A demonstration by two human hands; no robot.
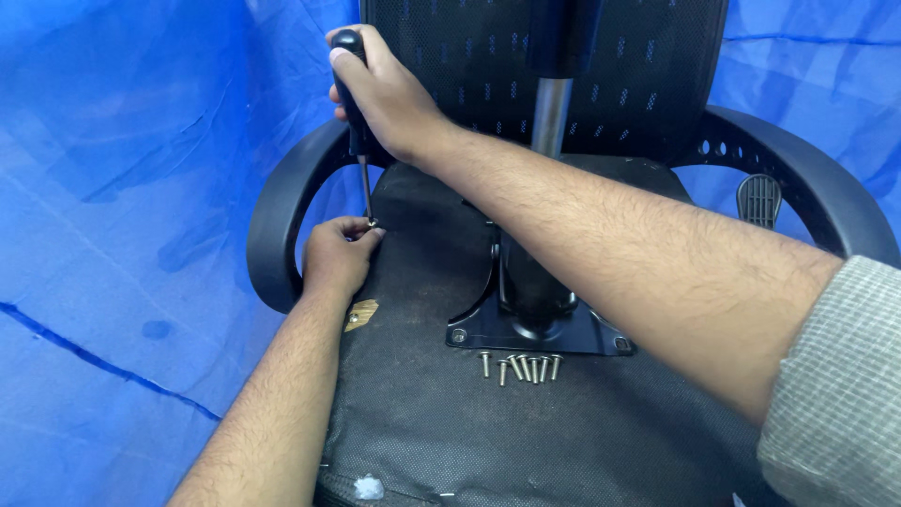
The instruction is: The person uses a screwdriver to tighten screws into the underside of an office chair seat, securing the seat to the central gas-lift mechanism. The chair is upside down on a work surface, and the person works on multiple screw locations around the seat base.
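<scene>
Right hand (389, 94), seen from the head camera, is wrapped around the black handle of a screwdriver (357, 122) held upright, its tip down at the left front corner of the upturned chair seat (450, 422); left hand (338, 253) pinches what is probably a screw at that tip, though the fingers hide it. Judging by this, one armrest (282, 225) fastening is in hand; a row of loose screws (519, 366) lies unused on the seat, just in front of the mounting plate (563, 333); no containers are in view.
</scene>
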